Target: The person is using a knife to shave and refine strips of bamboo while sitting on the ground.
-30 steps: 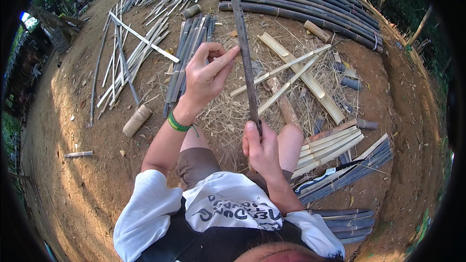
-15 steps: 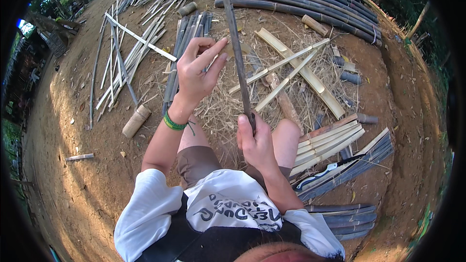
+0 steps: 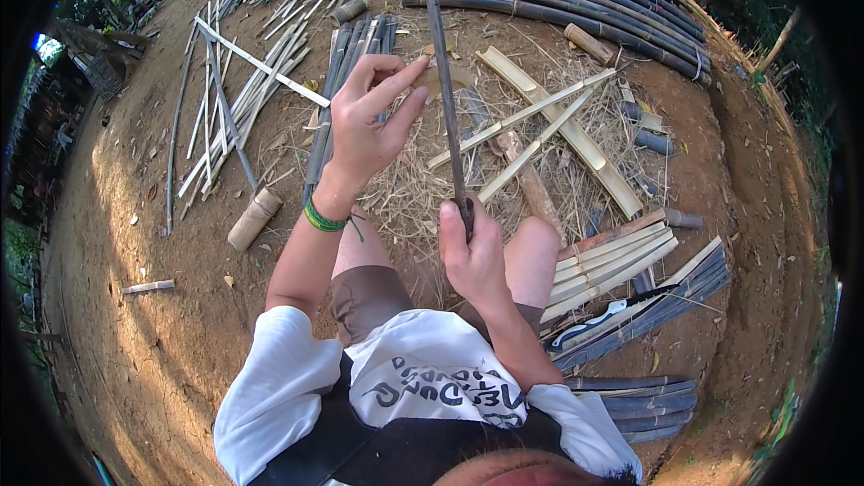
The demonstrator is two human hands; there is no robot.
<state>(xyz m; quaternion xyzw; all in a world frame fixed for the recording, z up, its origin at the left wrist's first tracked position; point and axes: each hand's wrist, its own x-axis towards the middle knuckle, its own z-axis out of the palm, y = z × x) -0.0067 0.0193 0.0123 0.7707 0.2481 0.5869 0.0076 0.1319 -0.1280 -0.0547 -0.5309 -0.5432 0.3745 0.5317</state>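
My right hand point(image 3: 474, 256) is closed around the lower end of a long, narrow dark strip point(image 3: 445, 81), which looks like split bamboo. The strip stands steeply up, leans slightly left and runs out of the top of the picture. To its left, my left hand point(image 3: 372, 117) is raised, with a green band at the wrist. Its index finger and thumb point toward the strip with a gap between them, while the other fingers curl. The index fingertip is close to the strip's edge; whether it touches, I cannot tell. Below lie wood shavings point(image 3: 405, 166).
Crossed pale split bamboo point(image 3: 562, 126) lies ahead. Dark bamboo poles point(image 3: 558, 0) are stacked at the far right. Pale strips point(image 3: 270, 81) spread at the far left. A short bamboo piece point(image 3: 255, 219) lies left. A folding saw point(image 3: 594, 324) rests on split bamboo point(image 3: 670, 315) at right.
The strip's upper part has shifted slightly right. My left hand has risen a little and stays beside the strip. My right hand keeps its grip.
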